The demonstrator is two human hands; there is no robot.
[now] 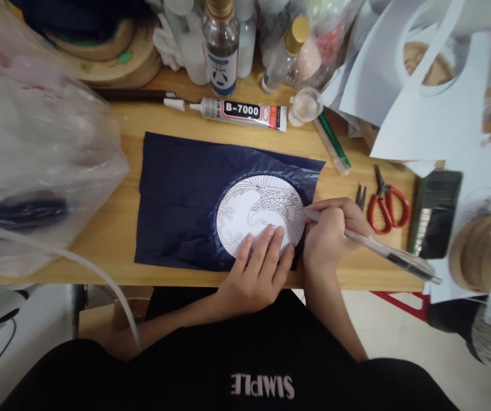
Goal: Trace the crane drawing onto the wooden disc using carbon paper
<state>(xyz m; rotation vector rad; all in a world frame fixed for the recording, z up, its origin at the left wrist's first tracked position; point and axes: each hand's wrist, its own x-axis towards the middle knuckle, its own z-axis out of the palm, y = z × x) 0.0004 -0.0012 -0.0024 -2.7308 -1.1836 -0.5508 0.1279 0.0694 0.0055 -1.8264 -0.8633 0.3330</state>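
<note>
A round white paper with a line drawing of a crane [254,208] lies on a dark blue sheet [177,200] on the wooden table [112,234]. My left hand [256,271] rests on the paper's near edge, fingers stretched flat and pressing it down. My right hand [329,234] is closed around a clear pen [374,245], whose tip touches the drawing's right edge.
A B-7000 glue tube [237,111] and several bottles [222,45] stand behind the sheet. Red scissors [386,205], tweezers [361,197], a green pen [333,140] and a dark phone [438,214] lie at right. A plastic bag [35,160] fills the left; white cut paper [425,108] is at back right.
</note>
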